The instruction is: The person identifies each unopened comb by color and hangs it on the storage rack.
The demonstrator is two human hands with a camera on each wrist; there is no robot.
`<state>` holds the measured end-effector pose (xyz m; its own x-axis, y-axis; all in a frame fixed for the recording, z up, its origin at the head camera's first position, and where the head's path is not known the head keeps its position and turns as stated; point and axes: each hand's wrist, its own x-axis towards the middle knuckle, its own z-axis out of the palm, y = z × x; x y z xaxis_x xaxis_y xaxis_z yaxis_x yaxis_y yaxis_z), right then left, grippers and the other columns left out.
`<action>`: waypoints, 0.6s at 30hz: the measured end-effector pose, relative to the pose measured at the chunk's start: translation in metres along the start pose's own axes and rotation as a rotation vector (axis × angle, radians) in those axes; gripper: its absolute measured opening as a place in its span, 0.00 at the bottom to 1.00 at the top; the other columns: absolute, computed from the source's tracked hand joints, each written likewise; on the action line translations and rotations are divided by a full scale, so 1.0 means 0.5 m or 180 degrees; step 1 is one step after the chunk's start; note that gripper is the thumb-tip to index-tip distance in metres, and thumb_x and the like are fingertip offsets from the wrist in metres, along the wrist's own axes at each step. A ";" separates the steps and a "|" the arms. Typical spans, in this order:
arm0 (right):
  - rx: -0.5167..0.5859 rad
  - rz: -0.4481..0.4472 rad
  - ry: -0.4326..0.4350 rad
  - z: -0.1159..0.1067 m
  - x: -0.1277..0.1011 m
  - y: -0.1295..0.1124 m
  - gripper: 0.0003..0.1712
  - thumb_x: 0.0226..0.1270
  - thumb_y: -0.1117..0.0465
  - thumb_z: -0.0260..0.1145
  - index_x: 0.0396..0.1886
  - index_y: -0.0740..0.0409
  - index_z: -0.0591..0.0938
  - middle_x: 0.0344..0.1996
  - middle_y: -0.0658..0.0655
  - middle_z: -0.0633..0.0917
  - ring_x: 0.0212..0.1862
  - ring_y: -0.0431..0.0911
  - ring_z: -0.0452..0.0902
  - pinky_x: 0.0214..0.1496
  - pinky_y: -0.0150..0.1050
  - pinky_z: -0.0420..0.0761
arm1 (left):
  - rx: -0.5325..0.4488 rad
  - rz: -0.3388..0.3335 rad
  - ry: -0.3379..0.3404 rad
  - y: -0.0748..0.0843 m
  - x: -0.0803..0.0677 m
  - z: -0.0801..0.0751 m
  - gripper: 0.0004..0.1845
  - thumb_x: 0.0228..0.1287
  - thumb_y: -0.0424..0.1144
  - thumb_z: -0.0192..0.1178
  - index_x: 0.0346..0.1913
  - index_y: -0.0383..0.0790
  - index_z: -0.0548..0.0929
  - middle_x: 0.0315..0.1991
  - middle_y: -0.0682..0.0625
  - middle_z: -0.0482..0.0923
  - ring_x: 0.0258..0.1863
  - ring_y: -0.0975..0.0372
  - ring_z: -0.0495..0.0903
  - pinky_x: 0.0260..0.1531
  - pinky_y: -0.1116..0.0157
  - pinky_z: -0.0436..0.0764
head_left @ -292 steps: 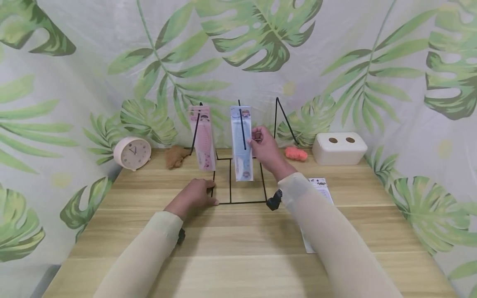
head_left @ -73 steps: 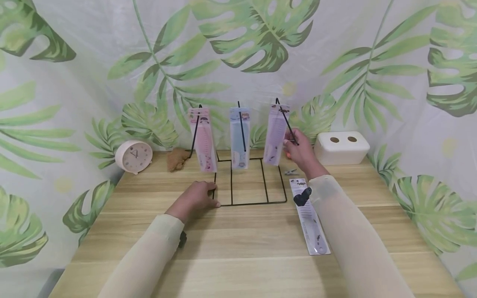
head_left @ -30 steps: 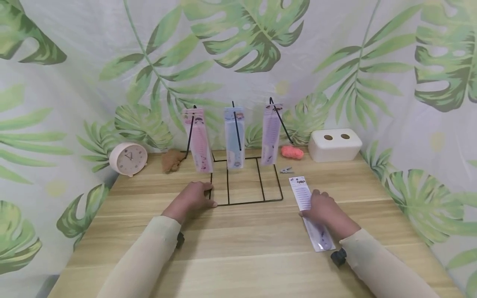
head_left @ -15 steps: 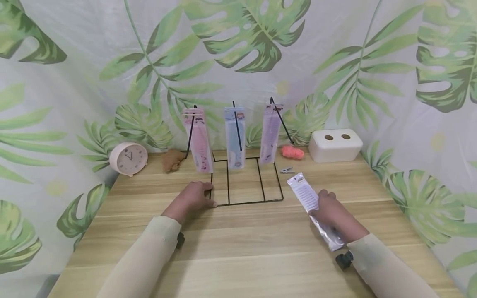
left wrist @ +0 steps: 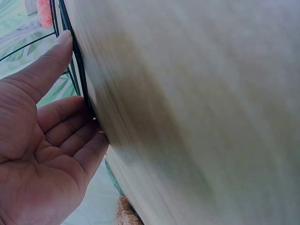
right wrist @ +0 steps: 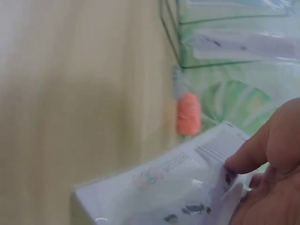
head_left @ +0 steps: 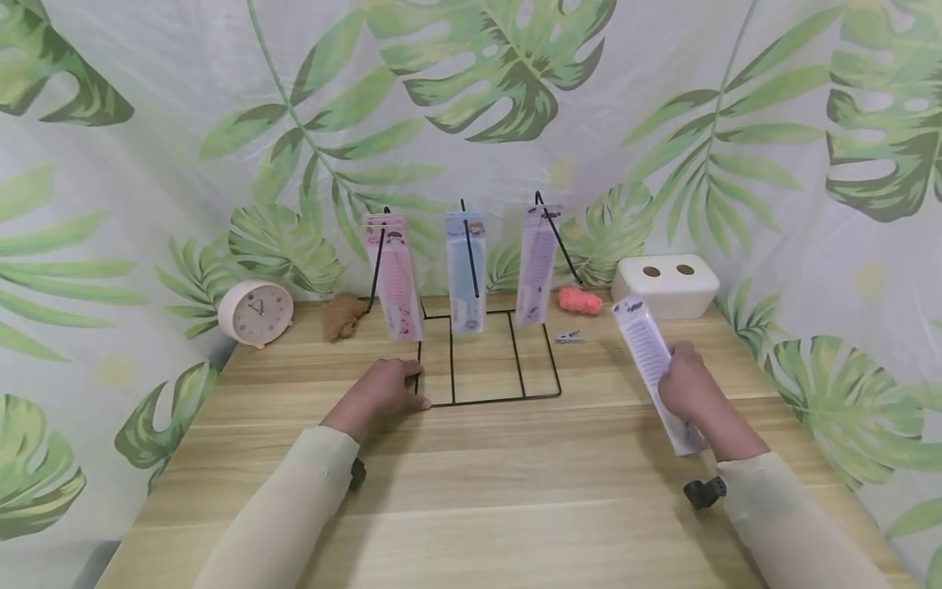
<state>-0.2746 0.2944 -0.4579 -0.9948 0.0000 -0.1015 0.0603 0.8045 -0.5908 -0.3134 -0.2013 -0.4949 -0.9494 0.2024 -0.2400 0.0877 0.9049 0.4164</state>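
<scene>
In the head view my right hand (head_left: 689, 384) grips a packaged purple comb (head_left: 642, 342) by its lower half, thumb on one face. The pack is raised and tilted, its top toward the back; the right wrist view shows its clear wrapper (right wrist: 154, 187) close up. My left hand (head_left: 375, 397) rests at the front left corner of a black wire display rack (head_left: 500, 400). Thumb and fingertips touch the base wires (left wrist: 80, 65), spread apart. From the rack's hooks hang pink comb packs (head_left: 398, 286), a blue comb pack (head_left: 464, 282) and a purple comb pack (head_left: 536, 270).
A small metal clip (head_left: 569, 337) lies right of the rack, with coral yarn (head_left: 580, 301) behind it. At the back right stands a white box (head_left: 666, 286) with two holes. Brown fluff (head_left: 343, 317) and a pink clock (head_left: 256, 314) sit back left. A leaf-print curtain surrounds the table.
The right hand let go of the purple pack at the right hook, took the comb pack from the table and lifted it rightward and back. The left hand stayed at the rack's corner.
</scene>
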 end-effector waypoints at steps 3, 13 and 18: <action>0.0227 -0.0115 0.0167 -0.029 0.004 -0.004 0.33 0.71 0.73 0.45 0.74 0.82 0.55 0.61 0.86 0.73 0.57 0.77 0.79 0.51 0.67 0.86 | -0.0004 0.0017 0.0009 -0.001 0.000 -0.001 0.40 0.66 0.49 0.80 0.77 0.39 0.78 0.77 0.34 0.75 0.77 0.40 0.73 0.79 0.41 0.70; 0.1789 -0.0705 0.0049 -0.056 0.017 0.004 0.21 0.84 0.72 0.55 0.68 0.67 0.59 0.71 0.77 0.71 0.63 0.43 0.80 0.54 0.32 0.89 | -0.0005 0.0034 0.0008 0.000 0.001 0.001 0.41 0.65 0.49 0.80 0.77 0.37 0.78 0.78 0.35 0.74 0.78 0.40 0.71 0.80 0.41 0.70; 0.2045 -0.1069 -0.0095 -0.044 0.012 -0.004 0.17 0.82 0.73 0.59 0.62 0.60 0.66 0.65 0.56 0.80 0.57 0.29 0.82 0.54 0.34 0.90 | -0.0034 0.0005 0.0000 -0.001 0.002 0.000 0.42 0.65 0.49 0.80 0.78 0.38 0.77 0.78 0.35 0.73 0.79 0.41 0.71 0.80 0.42 0.69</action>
<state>-0.2826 0.3057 -0.4395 -0.9660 -0.2092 0.1517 -0.2029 0.2505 -0.9466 -0.3144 -0.2016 -0.4953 -0.9493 0.2037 -0.2393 0.0858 0.9005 0.4262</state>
